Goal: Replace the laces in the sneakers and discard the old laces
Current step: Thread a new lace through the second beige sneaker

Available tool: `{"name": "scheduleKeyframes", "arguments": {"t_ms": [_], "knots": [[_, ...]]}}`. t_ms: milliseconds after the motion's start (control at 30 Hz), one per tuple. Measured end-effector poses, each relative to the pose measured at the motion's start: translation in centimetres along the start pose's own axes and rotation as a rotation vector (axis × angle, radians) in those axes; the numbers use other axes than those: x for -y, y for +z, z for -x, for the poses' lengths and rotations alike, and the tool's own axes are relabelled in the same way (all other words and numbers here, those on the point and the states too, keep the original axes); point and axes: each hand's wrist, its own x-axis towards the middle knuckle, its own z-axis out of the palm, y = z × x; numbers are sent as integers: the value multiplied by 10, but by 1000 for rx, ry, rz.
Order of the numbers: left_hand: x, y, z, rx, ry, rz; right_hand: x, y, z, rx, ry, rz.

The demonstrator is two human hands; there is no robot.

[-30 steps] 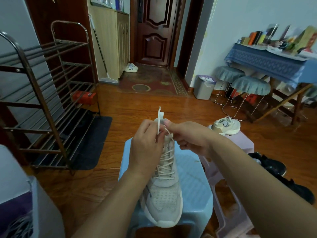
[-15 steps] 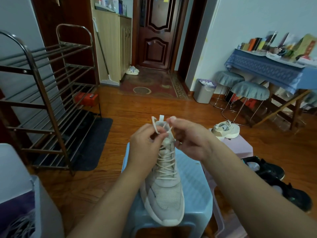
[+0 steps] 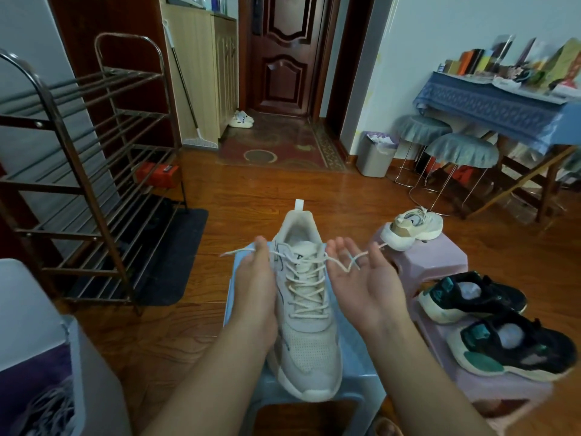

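Beige sneaker (image 3: pixel 309 319) toe-toward-camera on blue stool (image 3: pixel 355 350). Left hand (image 3: pixel 256 287) beside sneaker, pinching lace (image 3: pixel 306 262) end. Right hand (image 3: pixel 361 284) palm-up, fingers relaxed, other lace end draped across. Lace soft, limp, light, likely slippery; grip near tips.

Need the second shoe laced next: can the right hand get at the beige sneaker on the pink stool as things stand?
Probably yes: the beige sneaker sits uncovered just beyond the right hand, though the cream lace lies across that palm.
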Motion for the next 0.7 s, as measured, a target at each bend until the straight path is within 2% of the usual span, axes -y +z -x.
{"name": "scheduleKeyframes", "arguments": {"t_ms": [67,167,267,333,467,567,700], "knots": [[14,2,3,83,132,-137,-11,2,2,31,8,65],[22,3,-1,-29,322,-243,-22,2,1,39,-28,93],[16,7,-5,-120,396,-164,-20,1,-2,52,-91,55],[11,9,-4,-77,448,-96,-13,-1,-4,17,-116,32],[-2,6,-14,167,502,8,12,-7,-16,-44,-152,56],[-5,3,-30,231,613,-267,29,-9,-22,-39,-198,235],[0,15,-28,304,870,-933,34,1,-10,11,-227,408]]}}
